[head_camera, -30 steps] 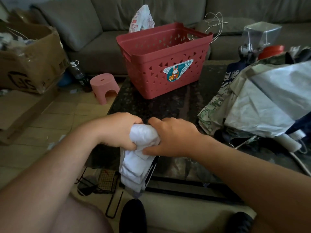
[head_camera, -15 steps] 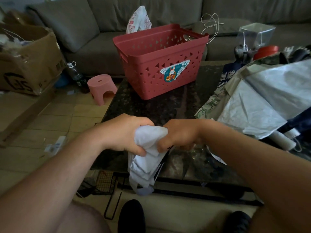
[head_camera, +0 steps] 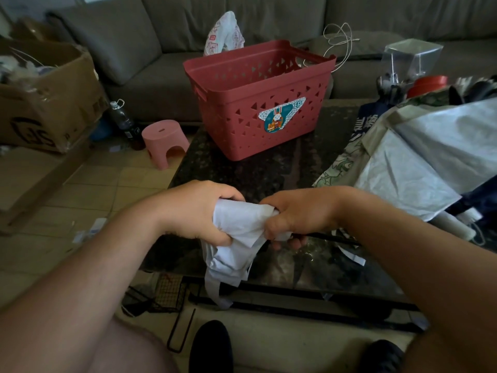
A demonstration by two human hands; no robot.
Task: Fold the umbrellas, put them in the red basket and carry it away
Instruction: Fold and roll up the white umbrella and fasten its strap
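Umbrella (head_camera: 236, 232), white, bunched: my left hand (head_camera: 199, 208) and right hand (head_camera: 298, 214) both grip it tight; red basket (head_camera: 258, 103) beyond.

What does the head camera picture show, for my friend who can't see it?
Two hands, left hand and right hand, grip a crumpled white umbrella over a dark table. A red basket stands farther back on the table, with more umbrellas piled on the right and a grey sofa behind.

Grey sofa (head_camera: 161, 74), dark table (head_camera: 242, 173), tiled floor (head_camera: 88, 189), pink stool (head_camera: 164, 141)
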